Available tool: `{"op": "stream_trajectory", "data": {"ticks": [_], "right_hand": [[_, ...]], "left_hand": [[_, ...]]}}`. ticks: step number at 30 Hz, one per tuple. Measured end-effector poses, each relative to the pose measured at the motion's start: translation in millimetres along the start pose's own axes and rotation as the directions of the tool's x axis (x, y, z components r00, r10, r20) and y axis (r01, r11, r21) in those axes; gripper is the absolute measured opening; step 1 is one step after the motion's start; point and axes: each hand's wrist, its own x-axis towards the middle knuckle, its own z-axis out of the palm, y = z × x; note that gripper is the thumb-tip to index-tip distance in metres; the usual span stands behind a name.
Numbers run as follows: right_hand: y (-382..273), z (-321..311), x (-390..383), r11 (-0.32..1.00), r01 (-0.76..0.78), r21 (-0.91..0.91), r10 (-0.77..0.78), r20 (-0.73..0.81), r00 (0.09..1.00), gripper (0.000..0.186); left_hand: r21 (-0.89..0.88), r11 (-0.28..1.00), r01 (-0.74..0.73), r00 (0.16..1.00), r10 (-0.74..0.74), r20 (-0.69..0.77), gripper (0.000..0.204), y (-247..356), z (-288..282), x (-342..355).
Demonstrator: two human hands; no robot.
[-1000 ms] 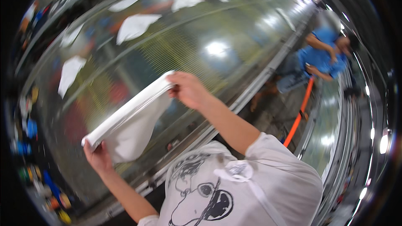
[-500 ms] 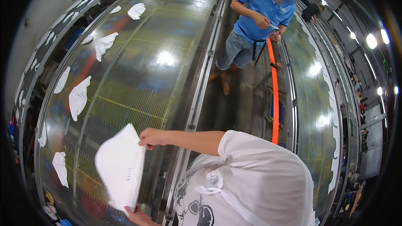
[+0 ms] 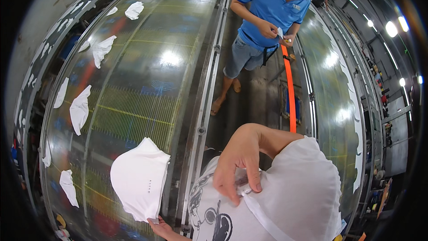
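White cloth piece [image 3: 139,178] hangs against the shiny curved drum [image 3: 147,76], its lower edge gripped by the left hand [image 3: 162,230]. Right hand [image 3: 236,163] rests on the chest, fingers pinching a white strap [image 3: 261,216]. Roughly a dozen further cloth pieces [image 3: 80,109] cling to the drum.

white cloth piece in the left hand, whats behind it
Behind the white cloth piece curves the shiny machine surface, dotted with other white pieces. The cloth covers the patch directly behind it. Only the left hand fingers show, at its lower edge.
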Motion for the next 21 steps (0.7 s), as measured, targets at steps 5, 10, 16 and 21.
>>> {"op": "stream_trajectory", "data": {"ticks": [5,10,16,21], "right_hand": [[-23.1,-2.3,0.3,0.992,-0.114,0.047,0.109,0.099,0.989,0.026],[4.1,-54.4,9.6,0.885,0.452,-0.114,-0.392,-0.708,0.587,0.038],[238.3,-189.7,67.7,0.343,-0.916,-0.209,0.296,-0.901,0.317,0.044],[328.5,-126.8,-7.2,0.395,-0.914,-0.097,0.260,-0.942,0.212,0.035]], "left_hand": [[-0.005,1.000,0.027,1.000,-0.027,-0.007,0.056,3.1,-0.6,-2.9],[-0.073,0.997,0.038,0.997,-0.033,0.070,0.053,7.2,8.2,-10.3],[-0.125,0.991,0.053,0.999,-0.054,-0.006,0.034,11.7,10.7,-10.7],[-0.118,0.993,0.004,1.000,-0.004,-0.001,0.030,28.4,23.0,-34.1]]}}
